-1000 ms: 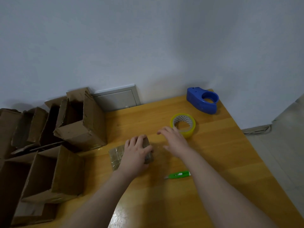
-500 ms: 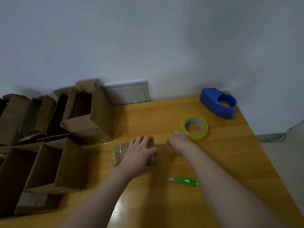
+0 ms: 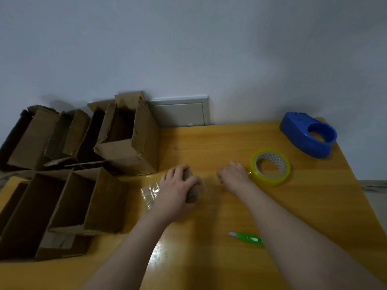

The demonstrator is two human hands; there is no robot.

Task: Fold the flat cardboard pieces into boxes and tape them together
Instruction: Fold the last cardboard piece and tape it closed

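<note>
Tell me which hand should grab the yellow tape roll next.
Right. The right hand lies just beside the yellow roll of clear tape, while the left hand grips the small brown cardboard piece farther off.

Glossy yellow wooden table [image 3: 314, 195] against pale grey wall [image 3: 188, 49]; beige rectangular panel [image 3: 180, 114], perhaps a hatch, low on it; small green plastic cutter [image 3: 248, 239] lying on tabletop.
</note>
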